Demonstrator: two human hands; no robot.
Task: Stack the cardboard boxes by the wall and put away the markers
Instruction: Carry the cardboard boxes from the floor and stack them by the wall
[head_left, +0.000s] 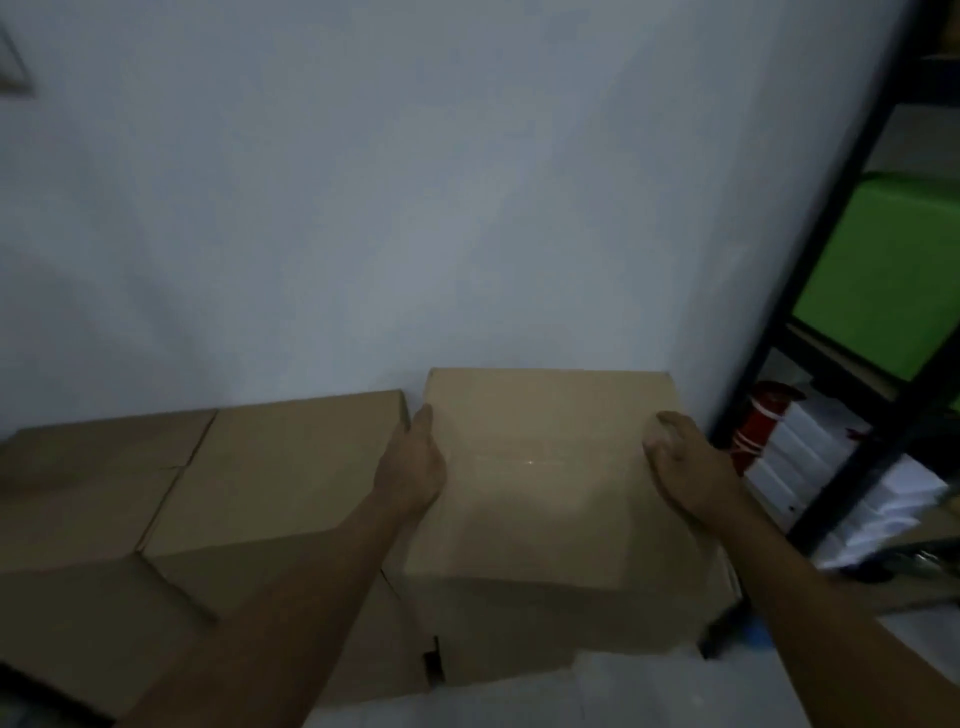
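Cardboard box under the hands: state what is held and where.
The top cardboard box is held between both hands: the left hand flat on its left side, the right hand over its right top edge.

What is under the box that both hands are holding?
Another cardboard box sits under the held box; only its front shows. Left hand and right hand grip the sides.

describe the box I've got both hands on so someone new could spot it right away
Start at the black shelf rack on the right. The cardboard box sits just left of it, against the wall. Unlike the lower boxes further left, it stands tallest.
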